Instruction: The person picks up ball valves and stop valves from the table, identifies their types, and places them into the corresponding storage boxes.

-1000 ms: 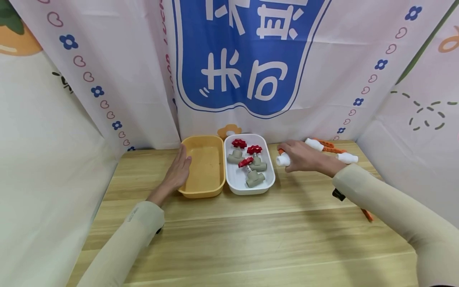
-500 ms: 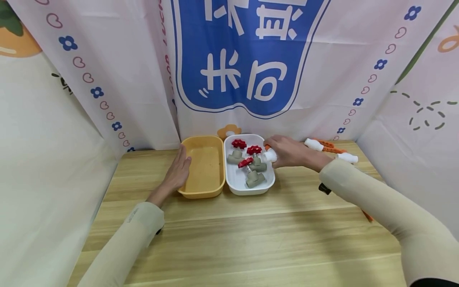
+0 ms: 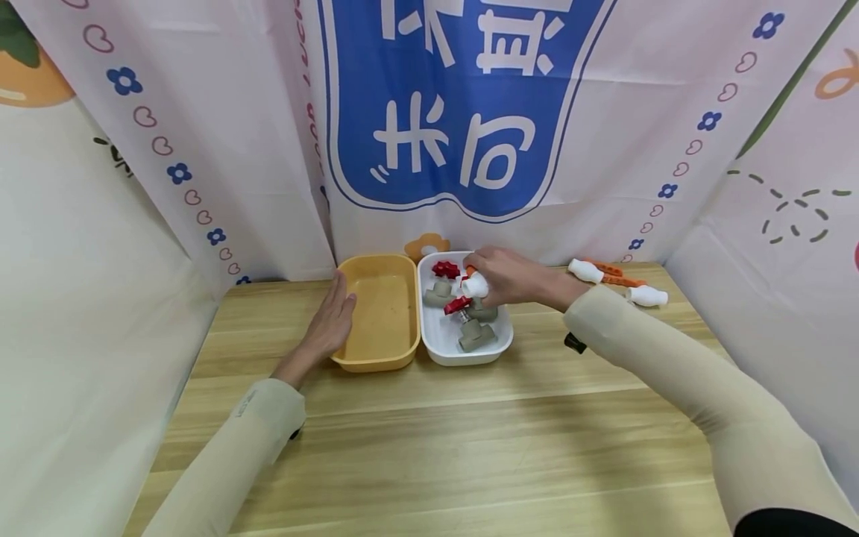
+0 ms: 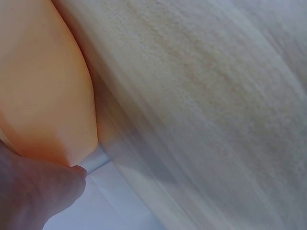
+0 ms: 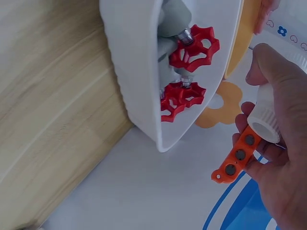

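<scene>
My right hand (image 3: 505, 276) grips a white plastic ball valve (image 3: 475, 286) with a flat orange lever, over the white tray (image 3: 444, 355). Close up in the right wrist view, the lever (image 5: 240, 154) sticks out below the fingers and the white ribbed end (image 5: 265, 125) faces the camera. Inside the tray lie several grey valves (image 3: 477, 335) with red handwheels (image 5: 195, 48). My left hand (image 3: 328, 322) rests along the left side of the yellow tray (image 3: 379, 364), fingers straight. In the left wrist view, part of that hand (image 4: 38, 191) touches the yellow wall (image 4: 45, 81).
More white valves with orange levers (image 3: 624, 281) lie at the table's back right, one white end (image 3: 647, 297) nearest the side. The two trays stand side by side against the printed cloth (image 3: 268, 194) at the back. Wooden tabletop (image 3: 416, 440) stretches in front.
My right hand has carried the ball valve leftward, from the table beside the white tray to over the tray. The left hand stays against the yellow tray.
</scene>
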Motion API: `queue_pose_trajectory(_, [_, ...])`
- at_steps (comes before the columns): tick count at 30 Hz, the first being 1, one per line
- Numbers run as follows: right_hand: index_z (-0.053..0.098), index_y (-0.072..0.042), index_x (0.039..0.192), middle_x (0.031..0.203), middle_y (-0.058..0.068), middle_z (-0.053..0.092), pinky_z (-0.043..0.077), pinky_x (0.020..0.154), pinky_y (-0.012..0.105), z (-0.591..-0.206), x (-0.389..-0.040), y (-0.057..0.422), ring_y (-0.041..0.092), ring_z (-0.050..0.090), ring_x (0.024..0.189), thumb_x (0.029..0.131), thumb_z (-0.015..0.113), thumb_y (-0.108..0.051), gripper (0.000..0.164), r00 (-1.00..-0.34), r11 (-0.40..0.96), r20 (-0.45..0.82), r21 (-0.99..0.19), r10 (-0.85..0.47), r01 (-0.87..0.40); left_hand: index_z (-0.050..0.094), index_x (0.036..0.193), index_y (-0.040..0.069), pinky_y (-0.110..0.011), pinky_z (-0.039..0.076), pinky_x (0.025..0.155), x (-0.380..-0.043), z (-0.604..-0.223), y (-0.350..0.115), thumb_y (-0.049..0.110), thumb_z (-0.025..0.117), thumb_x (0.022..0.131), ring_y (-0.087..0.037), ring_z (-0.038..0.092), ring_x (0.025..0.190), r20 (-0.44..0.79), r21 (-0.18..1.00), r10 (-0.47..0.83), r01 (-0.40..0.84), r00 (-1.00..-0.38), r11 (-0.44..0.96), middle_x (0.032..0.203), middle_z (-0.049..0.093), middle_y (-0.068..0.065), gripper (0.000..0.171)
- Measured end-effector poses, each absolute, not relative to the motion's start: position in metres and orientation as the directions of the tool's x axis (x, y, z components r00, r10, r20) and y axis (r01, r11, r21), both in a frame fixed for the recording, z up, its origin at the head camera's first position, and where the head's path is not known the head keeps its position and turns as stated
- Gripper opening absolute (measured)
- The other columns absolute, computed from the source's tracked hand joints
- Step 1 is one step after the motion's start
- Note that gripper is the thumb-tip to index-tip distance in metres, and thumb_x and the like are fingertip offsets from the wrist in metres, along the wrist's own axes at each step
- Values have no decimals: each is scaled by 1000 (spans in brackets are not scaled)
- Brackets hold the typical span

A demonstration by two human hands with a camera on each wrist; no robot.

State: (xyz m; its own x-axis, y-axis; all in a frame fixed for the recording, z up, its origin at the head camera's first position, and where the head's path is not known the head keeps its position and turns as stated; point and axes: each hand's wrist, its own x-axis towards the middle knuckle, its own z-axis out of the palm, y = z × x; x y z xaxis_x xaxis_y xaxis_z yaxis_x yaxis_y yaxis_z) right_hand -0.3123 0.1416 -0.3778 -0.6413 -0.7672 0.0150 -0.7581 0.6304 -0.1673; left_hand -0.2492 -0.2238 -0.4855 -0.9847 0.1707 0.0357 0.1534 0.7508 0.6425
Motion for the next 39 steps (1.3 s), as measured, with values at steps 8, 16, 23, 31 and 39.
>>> queue_pose_trajectory(8, [63, 3, 135, 120, 15, 71, 61, 91, 40, -373, -318, 121, 28, 67, 101, 79, 93, -27, 70, -632, 622, 0, -180, -775, -762, -8, 166, -3, -55, 4, 132, -250, -486, -225, 37, 11, 116, -37, -6, 164, 37, 631, 171, 156, -985, 760, 176, -11, -20, 66])
queue_pose_trajectory(16, [62, 0, 136, 117, 13, 70, 61, 90, 37, -368, -321, 102, 26, 66, 99, 79, 93, -34, 73, -620, 613, -13, -168, -784, -772, -6, 165, -5, -52, 1, 133, -250, -486, -225, 35, 12, 116, -39, -6, 163, 36, 635, 177, 160, -984, 756, 176, -11, -21, 66])
queue_pose_trajectory(23, [61, 0, 137, 122, 12, 71, 60, 93, 36, -368, -326, 84, 26, 66, 101, 79, 91, -28, 71, -600, 589, 12, -172, -800, -790, -7, 165, -5, -55, 4, 132, -250, -485, -223, 34, 13, 116, -39, -6, 163, 35, 638, 180, 161, -983, 753, 176, -11, -20, 66])
queue_pose_trajectory(31, [59, -4, 140, 120, 8, 69, 59, 87, 33, -370, -332, 63, 23, 64, 98, 82, 87, -26, 68, -607, 596, 4, -183, -795, -782, -6, 165, -6, -55, 4, 132, -251, -484, -223, 30, 16, 117, -38, -6, 163, 36, 635, 183, 164, -982, 755, 176, -12, -21, 64])
queue_pose_trajectory(39, [62, -6, 134, 120, 7, 69, 57, 95, 36, -377, -338, 43, 23, 61, 106, 82, 87, -21, 60, -612, 599, 7, -200, -791, -775, -7, 165, -5, -52, 2, 133, -251, -484, -224, 36, 12, 116, -37, -7, 163, 32, 633, 183, 162, -983, 757, 176, -12, -20, 67])
